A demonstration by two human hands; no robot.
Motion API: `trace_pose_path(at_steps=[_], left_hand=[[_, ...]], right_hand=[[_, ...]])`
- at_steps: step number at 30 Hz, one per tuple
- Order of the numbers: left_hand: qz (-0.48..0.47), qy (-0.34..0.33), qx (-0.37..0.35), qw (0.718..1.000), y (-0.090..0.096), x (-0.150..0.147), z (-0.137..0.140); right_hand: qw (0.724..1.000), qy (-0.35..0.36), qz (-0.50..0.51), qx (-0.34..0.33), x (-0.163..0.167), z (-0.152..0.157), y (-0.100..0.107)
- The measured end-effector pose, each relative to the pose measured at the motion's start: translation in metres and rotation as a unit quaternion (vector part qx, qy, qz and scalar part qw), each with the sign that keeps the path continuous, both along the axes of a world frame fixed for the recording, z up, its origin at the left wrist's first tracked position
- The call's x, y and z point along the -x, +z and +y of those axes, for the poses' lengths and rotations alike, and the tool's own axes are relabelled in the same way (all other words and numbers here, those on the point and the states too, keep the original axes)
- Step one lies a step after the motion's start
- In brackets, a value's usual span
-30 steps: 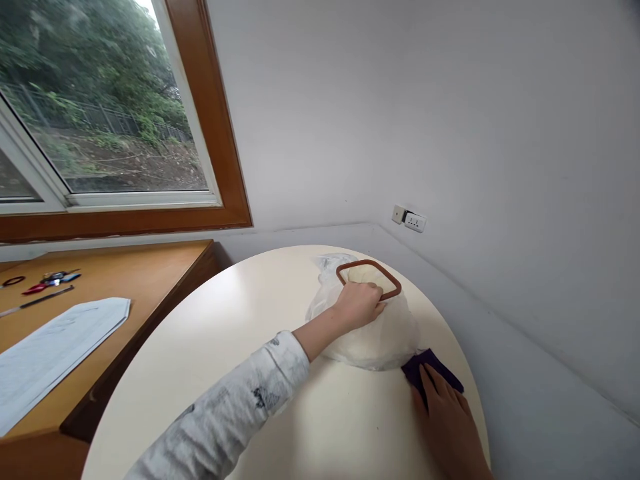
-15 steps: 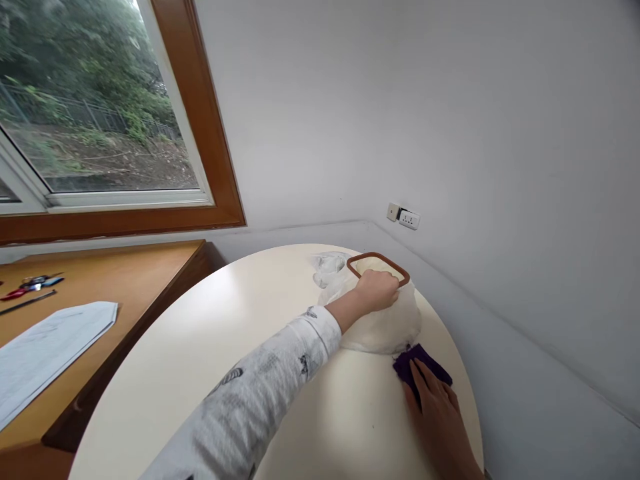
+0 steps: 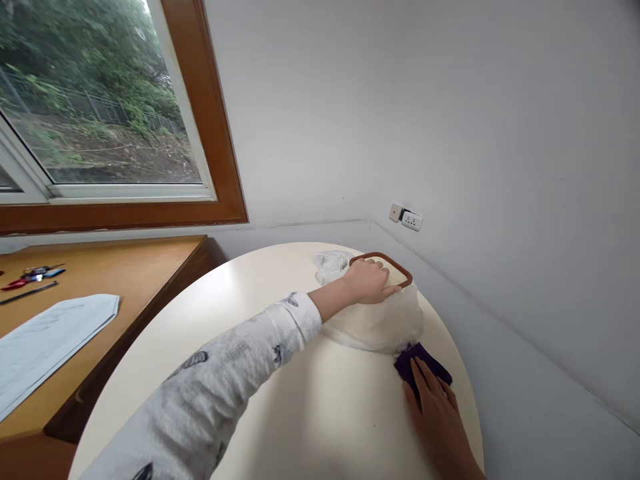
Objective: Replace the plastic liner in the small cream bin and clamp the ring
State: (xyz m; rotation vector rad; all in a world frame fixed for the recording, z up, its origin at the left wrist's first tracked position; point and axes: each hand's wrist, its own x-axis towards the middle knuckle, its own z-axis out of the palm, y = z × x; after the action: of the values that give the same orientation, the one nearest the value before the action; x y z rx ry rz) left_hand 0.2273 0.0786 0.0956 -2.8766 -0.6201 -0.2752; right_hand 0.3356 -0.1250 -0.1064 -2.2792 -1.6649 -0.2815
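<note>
White translucent bag (image 3: 379, 327), brown frame (image 3: 399, 268) atop, at far right of round table (image 3: 185, 333). Frame best steadied by left hand (image 3: 371, 280); fingers laid over it, grip indeterminable. Purple cloth (image 3: 431, 361) best pressed beside bag by right hand (image 3: 436, 408); fingers extended, pinch indeterminable.

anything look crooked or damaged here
The white wall socket looks odd: a dark gap shows between it and the small beige wall plate, so it may not sit flush. Nothing else stands out.

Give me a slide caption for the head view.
Left hand at a rounded brown frame on whitish sheeting; right hand on purple cloth.
</note>
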Motion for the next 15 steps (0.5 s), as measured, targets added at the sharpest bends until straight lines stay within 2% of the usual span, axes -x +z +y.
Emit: trace_pose_path(at_steps=[4,8,12,15], left_hand=[[-0.004,-0.027,-0.047,0.999,0.009,0.032,0.0],[-0.012,-0.038,-0.059,0.997,0.011,0.082,-0.006],[-0.056,0.024,-0.007,0.998,-0.001,0.154,-0.02],[-0.073,0.102,0.04,0.991,-0.025,0.213,-0.036]], right_hand=[[1.0,-0.002,0.0,0.007,0.001,0.0,0.0],[1.0,-0.002,-0.007,0.017,-0.001,0.002,-0.003],[1.0,0.021,-0.022,0.002,-0.007,0.008,-0.005],[0.996,0.049,-0.044,-0.062,-0.008,0.012,0.007]])
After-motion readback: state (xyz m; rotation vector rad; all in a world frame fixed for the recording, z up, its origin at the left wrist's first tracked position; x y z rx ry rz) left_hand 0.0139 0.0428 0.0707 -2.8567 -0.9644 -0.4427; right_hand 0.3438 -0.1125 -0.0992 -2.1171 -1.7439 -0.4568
